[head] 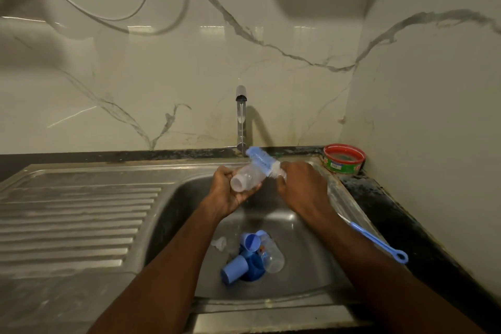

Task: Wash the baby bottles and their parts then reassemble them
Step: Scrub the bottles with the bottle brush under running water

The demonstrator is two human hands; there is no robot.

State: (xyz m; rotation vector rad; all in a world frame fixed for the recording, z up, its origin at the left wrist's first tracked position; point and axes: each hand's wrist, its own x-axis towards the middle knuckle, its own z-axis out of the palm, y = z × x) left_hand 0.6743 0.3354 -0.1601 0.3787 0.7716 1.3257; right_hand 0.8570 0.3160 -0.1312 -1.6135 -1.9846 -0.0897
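low in the sink [311, 274], close to the person, lies a heap of parts waiting for a wash: a blue cap [234, 270], a blue cup-shaped piece [250, 242], a second clear bottle [272, 255] on its side, and a small clear teat [220, 243] just beside them. a thin blue brush [376, 242] lies on the right edge of the sink. higher up, over the middle of the sink, the left hand [230, 188] has its fingers curled round a clear bottle [248, 177]. the bottle lies sideways, with its open mouth pointing down and left toward the person, and its bottom pointing up and right. the right hand [301, 184] is closed round the handle of a big bottle brush [261, 158]. the blue bristles stick out past the bottom end of the bottle, touching its outside. so the brush is at the wrong end to go in. i think the brush has to come round to the mouth, or the bottle has to turn. behind the hands stands the tap [240, 119]. far right on the bench [393, 198] sits a red and green tub [343, 158].
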